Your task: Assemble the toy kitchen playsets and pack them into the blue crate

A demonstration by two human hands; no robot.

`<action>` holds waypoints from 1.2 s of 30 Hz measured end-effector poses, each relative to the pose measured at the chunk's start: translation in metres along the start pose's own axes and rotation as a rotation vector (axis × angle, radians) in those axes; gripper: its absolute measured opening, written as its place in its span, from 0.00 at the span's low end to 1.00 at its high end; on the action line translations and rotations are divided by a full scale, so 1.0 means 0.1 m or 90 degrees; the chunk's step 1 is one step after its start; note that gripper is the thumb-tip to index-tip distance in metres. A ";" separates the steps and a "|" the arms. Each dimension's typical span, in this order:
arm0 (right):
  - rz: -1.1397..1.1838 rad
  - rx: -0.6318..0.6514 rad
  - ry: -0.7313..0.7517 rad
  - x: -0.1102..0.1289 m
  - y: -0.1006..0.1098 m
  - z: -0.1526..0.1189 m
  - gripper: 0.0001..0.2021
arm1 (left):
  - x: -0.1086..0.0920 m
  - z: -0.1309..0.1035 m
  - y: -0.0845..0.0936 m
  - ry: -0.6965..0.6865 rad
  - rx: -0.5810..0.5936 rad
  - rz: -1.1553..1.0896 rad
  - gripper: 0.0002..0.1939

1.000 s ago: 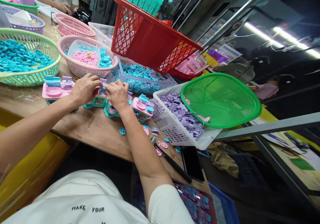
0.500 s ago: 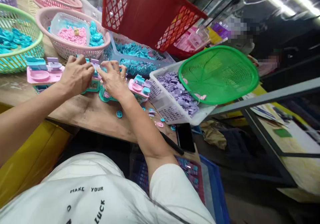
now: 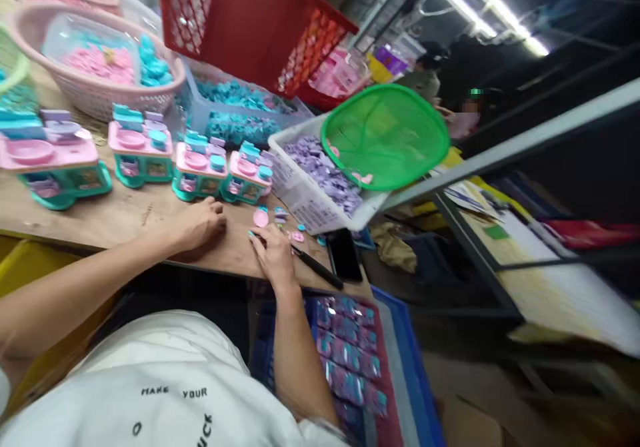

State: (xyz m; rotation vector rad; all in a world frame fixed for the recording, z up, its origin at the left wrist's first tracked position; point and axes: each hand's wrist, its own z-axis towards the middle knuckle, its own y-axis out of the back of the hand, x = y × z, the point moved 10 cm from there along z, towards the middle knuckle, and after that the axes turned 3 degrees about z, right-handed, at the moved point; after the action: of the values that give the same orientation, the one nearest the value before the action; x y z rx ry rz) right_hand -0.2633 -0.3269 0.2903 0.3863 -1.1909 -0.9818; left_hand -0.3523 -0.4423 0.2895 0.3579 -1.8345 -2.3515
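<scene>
Under white tube lights, the brown wooden bench [image 3: 125,217] slanted across the room, its front edge running beneath both forearms towards a black phone [image 3: 345,255] near the right corner. Wood grain showed around the left hand [image 3: 203,226], and a narrower strip ran between the toys and that edge. A black stick-shaped tool [image 3: 320,269] lay just beside the phone, reaching towards the right hand [image 3: 274,255] and taking up that side.

At the back, a round pink plastic basket [image 3: 95,94] held teal pieces and a clear box of pink ones. Next came a translucent bin [image 3: 200,110] of teal pieces, with a red lattice basket [image 3: 240,27] above it. A white perforated basket [image 3: 305,200] contained purple pieces; a green mesh basket [image 3: 390,134] slanted over it with a few pink bits inside. Below the bench's right end, a blue crate [image 3: 415,367] bore wrapped toys.

The left hand rested with curled fingers; whether it grasped anything could not be told. A small teal piece [image 3: 251,233] touched the right hand's fingertips, its grip unclear. A round pink piece [image 3: 261,217] lay just beyond them. Four pink-and-teal toy kitchens [image 3: 200,170] stood in a row beyond the hands.
</scene>
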 end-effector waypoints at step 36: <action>-0.048 0.329 0.530 2.84 -1.95 1.64 0.13 | 1.29 -2.47 0.78 0.681 -0.524 -0.781 0.35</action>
State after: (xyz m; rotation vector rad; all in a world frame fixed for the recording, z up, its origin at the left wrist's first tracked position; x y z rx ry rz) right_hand -0.4846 -0.6250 0.3805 1.1318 -0.6385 -0.4585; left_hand -0.4129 -0.7249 0.2951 2.3807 0.0024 -2.1939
